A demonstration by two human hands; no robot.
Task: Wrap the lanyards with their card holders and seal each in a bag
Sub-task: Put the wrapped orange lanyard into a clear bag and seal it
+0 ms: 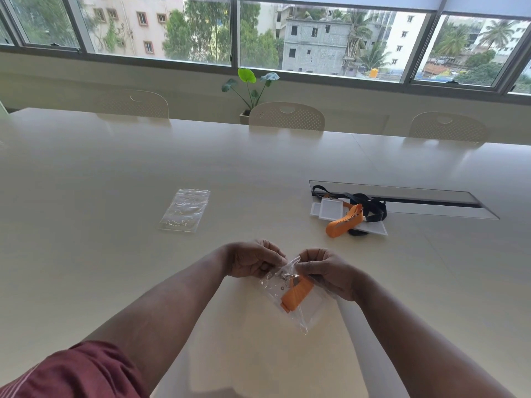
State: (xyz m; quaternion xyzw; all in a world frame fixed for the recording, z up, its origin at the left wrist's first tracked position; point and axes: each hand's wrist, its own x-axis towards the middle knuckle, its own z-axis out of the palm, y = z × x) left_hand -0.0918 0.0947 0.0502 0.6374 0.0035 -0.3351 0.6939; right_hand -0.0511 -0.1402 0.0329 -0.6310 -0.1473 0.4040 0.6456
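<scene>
Both hands meet above the near part of the pale counter (pixel 258 173), pinching the top edge of a clear plastic bag (pixel 298 308) between them. The left hand (pixel 253 258) has its fingers curled on the bag's upper left corner, and the right hand (pixel 324 271) has its thumb and fingers closed on the upper right part of that edge. The bag hangs tilted below the hands, just above the counter, and inside it lie a folded orange lanyard (pixel 296 293) with a metal clip and a card holder that is hard to make out through the plastic. To the far left on the counter lies a stack of empty clear bags (pixel 185 209), flat and well apart from the hands. To the far right, beside a long cable slot (pixel 431 201), sits a heap of white card holders (pixel 330 208), another orange lanyard (pixel 344 222) and black lanyards (pixel 370 206), tangled together and touching.
</scene>
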